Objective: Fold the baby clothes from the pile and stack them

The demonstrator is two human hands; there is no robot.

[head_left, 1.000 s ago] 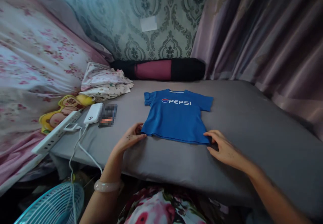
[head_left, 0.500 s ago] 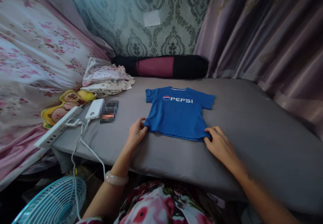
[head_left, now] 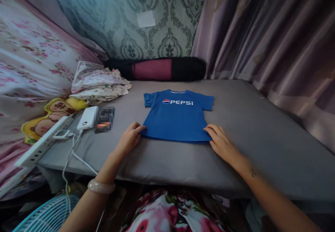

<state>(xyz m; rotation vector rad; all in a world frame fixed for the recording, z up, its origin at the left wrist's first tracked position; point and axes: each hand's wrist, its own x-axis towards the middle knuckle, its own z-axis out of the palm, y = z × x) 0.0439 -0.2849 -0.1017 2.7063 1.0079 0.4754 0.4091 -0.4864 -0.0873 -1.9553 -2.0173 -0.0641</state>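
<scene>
A blue T-shirt (head_left: 176,120) with a white PEPSI print lies front side up on the grey bed sheet (head_left: 167,162), its collar toward the wall. At its lower left corner, my left hand (head_left: 131,136) pinches the hem between thumb and fingers; a pale bangle circles that wrist. My right hand (head_left: 220,141) grips the opposite hem corner, fingers on top of the cloth. Between the two hands the hem is stretched nearly straight. The left sleeve edge looks slightly rumpled.
A black and maroon bolster (head_left: 153,69) lies along the wall. To the left are folded floral cloths (head_left: 101,83), a yellow cushion (head_left: 43,125), a white power strip (head_left: 44,143), a white power bank (head_left: 87,118) with cables, and a blurred-out dark item (head_left: 104,119). A blue fan (head_left: 49,214) stands below.
Both hands have kept hold of the hem and drawn its corners outward, so the lower part is straighter and flatter. The whole view has shifted, with the scene sliding left.
</scene>
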